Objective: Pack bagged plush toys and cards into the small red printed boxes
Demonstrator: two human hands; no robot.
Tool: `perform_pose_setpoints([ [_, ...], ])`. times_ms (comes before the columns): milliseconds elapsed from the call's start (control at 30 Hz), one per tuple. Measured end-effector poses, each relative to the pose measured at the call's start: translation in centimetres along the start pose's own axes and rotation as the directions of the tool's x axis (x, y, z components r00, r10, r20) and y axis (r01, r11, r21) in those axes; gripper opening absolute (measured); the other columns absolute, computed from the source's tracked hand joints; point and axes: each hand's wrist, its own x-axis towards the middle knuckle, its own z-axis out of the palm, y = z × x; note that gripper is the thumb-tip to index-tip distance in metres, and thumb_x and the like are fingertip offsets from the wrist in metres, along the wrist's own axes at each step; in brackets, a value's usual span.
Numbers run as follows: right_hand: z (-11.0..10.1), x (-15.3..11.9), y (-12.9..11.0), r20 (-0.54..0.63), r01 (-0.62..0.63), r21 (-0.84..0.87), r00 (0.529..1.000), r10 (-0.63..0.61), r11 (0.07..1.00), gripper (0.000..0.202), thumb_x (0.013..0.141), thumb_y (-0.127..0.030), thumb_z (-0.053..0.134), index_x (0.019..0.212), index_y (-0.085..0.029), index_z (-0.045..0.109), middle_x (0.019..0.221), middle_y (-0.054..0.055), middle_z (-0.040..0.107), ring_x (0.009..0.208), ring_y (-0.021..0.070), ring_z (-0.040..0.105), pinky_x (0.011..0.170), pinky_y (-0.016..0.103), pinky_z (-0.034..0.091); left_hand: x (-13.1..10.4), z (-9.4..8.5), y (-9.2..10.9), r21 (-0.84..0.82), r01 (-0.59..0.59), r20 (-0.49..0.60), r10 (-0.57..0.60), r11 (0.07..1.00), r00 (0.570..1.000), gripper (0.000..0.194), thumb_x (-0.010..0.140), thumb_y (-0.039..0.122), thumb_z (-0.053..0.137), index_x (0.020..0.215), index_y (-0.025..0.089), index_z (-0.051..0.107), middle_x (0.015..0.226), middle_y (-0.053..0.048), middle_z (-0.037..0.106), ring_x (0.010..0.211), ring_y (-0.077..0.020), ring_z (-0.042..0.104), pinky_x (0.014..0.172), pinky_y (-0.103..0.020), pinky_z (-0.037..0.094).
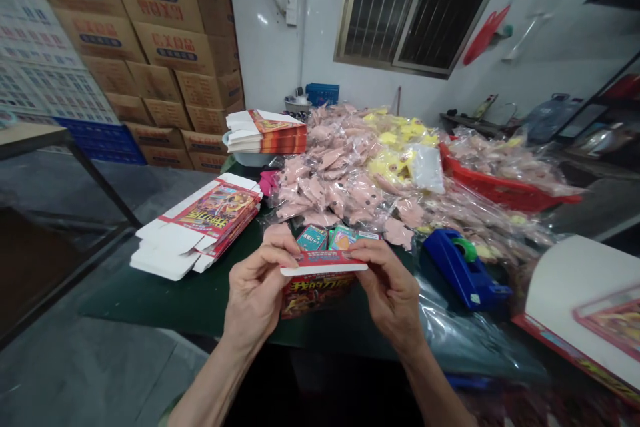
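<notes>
Here your left hand (257,293) and right hand (390,287) pinch a red box (320,280) by its flap, near the pink packets (345,180).

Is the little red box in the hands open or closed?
Open. The small red box has its white-edged top flap lifted, pinched by the left hand and right hand, with small card packs showing behind it.

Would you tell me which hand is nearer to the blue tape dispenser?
Right. The right hand grips the small red box just left of the blue tape dispenser; the left hand holds the box's far side.
</notes>
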Motion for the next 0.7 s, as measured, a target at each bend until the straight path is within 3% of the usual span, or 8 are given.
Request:
perform_pose_setpoints([
  [100,-0.4,-0.5,-0.1,0.054,-0.027,0.021,0.998,0.026,0.999,0.023,0.085,-0.022,0.056,0.108,-0.022,0.061,0.112,0.009,0.059,0.107,0.0228,0.056,0.087,0.038,0.048,-0.5,-0.5,-0.1,-0.028,0.044,0.061,-0.042,0.999,0.997,0.010,0.075,0.022,0.062,0.069,0.017,0.069,0.096,-0.009,0.064,0.094,-0.0240,0.059,0.073,-0.034,0.050],
  [167,-0.4,-0.6,-0.2,0.010,-0.029,0.007,1.000,0.029,1.000,0.021,0.084,-0.023,0.058,0.105,-0.023,0.062,0.108,0.008,0.062,0.105,0.0219,0.057,0.085,0.036,0.049,-0.7,-0.9,0.0,-0.024,0.047,0.146,-0.043,0.999,0.988,0.018,0.078,0.031,0.059,0.078,0.016,0.068,0.105,-0.014,0.063,0.100,-0.0290,0.058,0.076,-0.039,0.051],
  [267,-0.1,-0.4,-0.5,-0.061,-0.056,-0.017,0.997,0.054,0.998,0.015,0.084,-0.020,0.060,0.098,-0.025,0.063,0.098,0.003,0.066,0.097,0.0171,0.061,0.077,0.027,0.051,-0.7,-1.2,0.7,0.204,-0.033,0.220,-0.013,0.978,0.975,0.015,0.077,0.029,0.063,0.088,0.018,0.061,0.101,-0.011,0.063,0.090,-0.0234,0.062,0.072,-0.032,0.051],
  [333,0.1,-0.1,-0.7,-0.055,-0.089,-0.023,0.995,0.087,0.996,0.013,0.084,-0.021,0.059,0.096,-0.024,0.063,0.096,0.002,0.067,0.092,0.0156,0.062,0.072,0.024,0.051,-0.5,-1.1,1.1,0.399,-0.142,0.264,0.035,0.906,0.964,0.015,0.077,0.020,0.064,0.091,0.019,0.058,0.095,-0.007,0.063,0.085,-0.0186,0.062,0.072,-0.028,0.049],
  [433,0.3,0.2,-1.1,-0.064,-0.113,-0.063,0.992,0.109,0.992,0.014,0.085,-0.022,0.058,0.098,-0.023,0.061,0.091,0.001,0.066,0.082,0.0140,0.063,0.066,0.023,0.050,-0.2,-0.8,1.4,0.508,-0.254,0.320,0.094,0.823,0.943,0.013,0.081,0.017,0.059,0.095,0.019,0.059,0.092,-0.005,0.063,0.089,-0.0176,0.060,0.078,-0.028,0.048],
  [567,0.8,0.2,-1.4,-0.093,-0.035,-0.156,0.995,0.021,0.987,0.015,0.085,-0.018,0.057,0.098,-0.023,0.060,0.088,0.001,0.065,0.078,0.0137,0.061,0.063,0.024,0.050,0.0,-0.9,0.5,0.394,-0.160,0.232,0.071,0.905,0.970,0.011,0.083,0.017,0.059,0.092,0.020,0.063,0.093,-0.005,0.064,0.091,-0.0174,0.061,0.081,-0.028,0.049],
  [700,1.4,-0.1,-1.8,-0.104,0.049,-0.208,0.992,-0.072,0.977,0.017,0.085,-0.011,0.054,0.095,-0.023,0.061,0.086,0.002,0.063,0.081,0.0147,0.060,0.072,0.028,0.050,0.5,-1.7,0.3,0.258,-0.026,0.238,-0.038,0.966,0.971,0.008,0.079,0.019,0.064,0.084,0.020,0.070,0.093,-0.008,0.066,0.092,-0.0207,0.062,0.079,-0.032,0.051],
])
